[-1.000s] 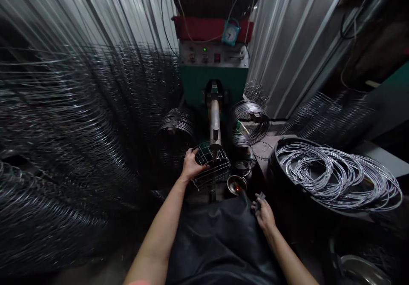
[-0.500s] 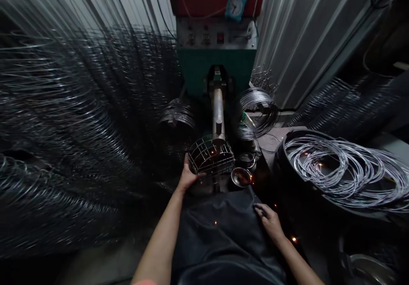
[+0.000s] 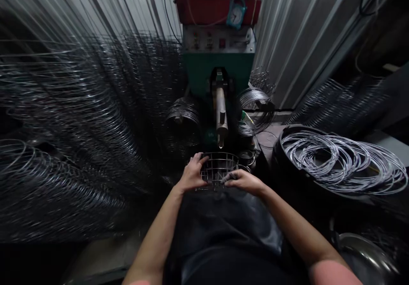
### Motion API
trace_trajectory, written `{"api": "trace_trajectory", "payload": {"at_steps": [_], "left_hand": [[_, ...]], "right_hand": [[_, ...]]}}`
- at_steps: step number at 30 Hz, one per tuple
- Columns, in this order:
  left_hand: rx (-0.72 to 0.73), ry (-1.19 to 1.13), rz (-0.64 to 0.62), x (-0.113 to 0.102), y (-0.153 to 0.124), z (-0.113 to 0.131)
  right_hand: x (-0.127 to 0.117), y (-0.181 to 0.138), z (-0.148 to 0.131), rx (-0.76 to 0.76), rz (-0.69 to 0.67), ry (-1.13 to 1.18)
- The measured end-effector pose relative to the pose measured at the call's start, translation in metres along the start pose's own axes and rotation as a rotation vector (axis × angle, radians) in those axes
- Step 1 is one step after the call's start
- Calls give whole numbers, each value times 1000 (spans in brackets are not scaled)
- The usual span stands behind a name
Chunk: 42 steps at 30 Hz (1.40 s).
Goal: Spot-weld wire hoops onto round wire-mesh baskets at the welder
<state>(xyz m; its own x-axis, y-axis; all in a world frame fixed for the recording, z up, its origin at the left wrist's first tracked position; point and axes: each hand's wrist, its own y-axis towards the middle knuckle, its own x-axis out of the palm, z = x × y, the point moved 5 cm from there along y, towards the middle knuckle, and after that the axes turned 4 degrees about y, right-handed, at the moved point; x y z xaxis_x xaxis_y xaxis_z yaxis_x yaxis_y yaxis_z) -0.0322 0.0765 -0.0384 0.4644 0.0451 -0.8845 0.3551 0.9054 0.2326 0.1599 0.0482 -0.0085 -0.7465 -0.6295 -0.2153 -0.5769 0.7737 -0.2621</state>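
Observation:
A small round wire basket (image 3: pixel 219 165) sits mouth-up just past my lap, below the tip of the metal arm (image 3: pixel 220 119) of a green welding machine (image 3: pixel 217 70). My left hand (image 3: pixel 191 175) grips the basket's left rim with curled fingers. My right hand (image 3: pixel 244 180) rests on its right front edge, fingers closed on the wire and a small dark piece pinched at the fingertips. A dark apron (image 3: pixel 223 225) covers my lap.
Stacked wire frames (image 3: pixel 70 140) fill the whole left side. A black tub (image 3: pixel 287 165) heaped with loose wire rings (image 3: pixel 338 159) stands at the right. Wire coils (image 3: pixel 255 110) hang beside the machine. A metal bowl (image 3: pixel 367 255) lies at the lower right. Corrugated sheet walls stand behind.
The basket came off the machine's arm and down toward my lap, turned mouth-up. My right hand rose from the apron to the basket. The sparks are gone.

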Motion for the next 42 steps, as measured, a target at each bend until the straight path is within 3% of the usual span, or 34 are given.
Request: {"api": "trace_trajectory", "payload": {"at_steps": [4,9,25,35,42], "left_hand": [[25,188,-25,-8,7,34],[-28,140,-18,-9,12,35],[-72,5,-61,7,27,11],[-109,-2,-102,1,45,-4],[-39,-77,-31,5,45,-3]], "right_hand": [[0,19,0,-98,249,-541],[6,5,5,-277,248,-791],[-5,30,27,-410,286,-745],[-17,48,12,-458,314,-788],[-17,47,15,-486,308,-754]]}}
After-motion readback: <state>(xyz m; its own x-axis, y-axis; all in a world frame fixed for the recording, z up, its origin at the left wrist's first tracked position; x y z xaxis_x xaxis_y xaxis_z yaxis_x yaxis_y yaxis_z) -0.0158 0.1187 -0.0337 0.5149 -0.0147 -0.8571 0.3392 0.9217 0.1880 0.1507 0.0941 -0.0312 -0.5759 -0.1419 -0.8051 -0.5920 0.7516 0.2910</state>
